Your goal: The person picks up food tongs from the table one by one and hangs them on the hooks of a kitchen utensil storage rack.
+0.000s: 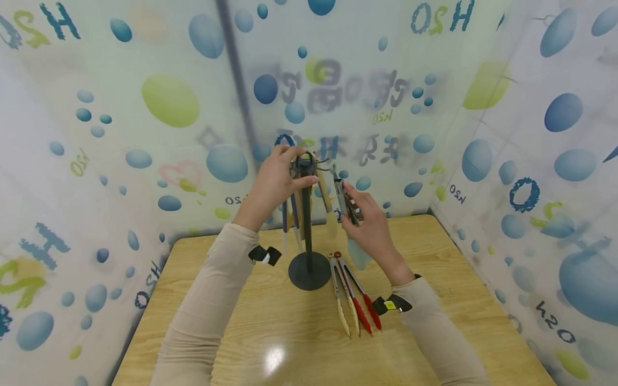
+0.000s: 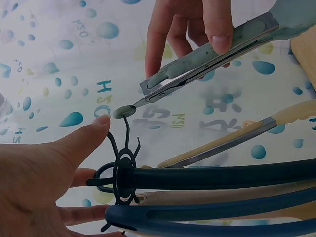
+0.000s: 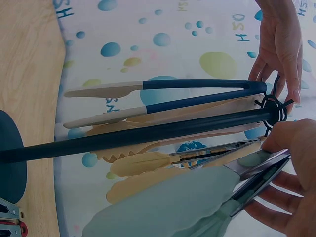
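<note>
A dark hook stand (image 1: 307,225) rises from the wooden table. At its top, my left hand (image 1: 276,179) steadies the hook ring between thumb and fingers. My right hand (image 1: 372,222) grips pale green tongs (image 2: 212,54) by their metal arms, tilted with the broad heads (image 3: 163,202) down. The oval pull ring (image 2: 124,111) of these tongs meets a hook tip; whether it is fully over the hook I cannot tell. Dark blue tongs (image 3: 195,85) with light tips and beige tongs (image 2: 222,143) hang from other hooks.
Cream-tipped tongs (image 1: 344,316) and red-tipped tongs (image 1: 362,311) lie side by side on the table (image 1: 260,332), right of the stand's round base (image 1: 309,274). Patterned curtains (image 1: 164,102) enclose the table at the back and both sides.
</note>
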`<state>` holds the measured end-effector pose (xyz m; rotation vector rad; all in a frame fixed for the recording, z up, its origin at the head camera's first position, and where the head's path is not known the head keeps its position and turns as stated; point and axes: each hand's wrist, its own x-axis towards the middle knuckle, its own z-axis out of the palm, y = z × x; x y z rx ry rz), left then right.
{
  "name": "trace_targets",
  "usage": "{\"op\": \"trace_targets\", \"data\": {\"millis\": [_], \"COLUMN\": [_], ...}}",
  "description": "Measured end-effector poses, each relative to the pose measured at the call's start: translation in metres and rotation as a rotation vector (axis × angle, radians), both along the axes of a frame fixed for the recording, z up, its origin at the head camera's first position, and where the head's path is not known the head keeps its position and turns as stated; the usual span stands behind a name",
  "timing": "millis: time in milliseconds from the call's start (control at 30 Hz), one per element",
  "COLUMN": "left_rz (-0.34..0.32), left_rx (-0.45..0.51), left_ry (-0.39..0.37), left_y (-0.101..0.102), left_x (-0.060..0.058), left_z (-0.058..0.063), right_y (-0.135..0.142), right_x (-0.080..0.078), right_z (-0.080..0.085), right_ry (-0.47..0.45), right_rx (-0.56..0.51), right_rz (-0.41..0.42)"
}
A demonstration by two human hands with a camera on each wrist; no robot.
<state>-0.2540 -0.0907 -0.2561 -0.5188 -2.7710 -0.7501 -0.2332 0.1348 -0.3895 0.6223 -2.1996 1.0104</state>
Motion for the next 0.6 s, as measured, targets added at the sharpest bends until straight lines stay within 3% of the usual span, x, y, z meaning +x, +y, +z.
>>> {"op": "trace_targets", "data": {"millis": [300,600], "left_rz": [0.011,0.001], "left_rx": [-0.032,-0.057], "left_ry": [0.051,0.126], "left_y": [-0.0004,-0.0011], "left_x": [-0.0005,-0.0013], "left_z": [-0.0016,-0.0045], "right_y": [-0.004,-0.0097], "right_x": [-0.0022,-0.0045], "right_z": [-0.0021,-0.0024], "right_ry": [-0.033,-0.009], "right_rx": [0.002,0.022], "right_rz": [0.013,0.006]}}
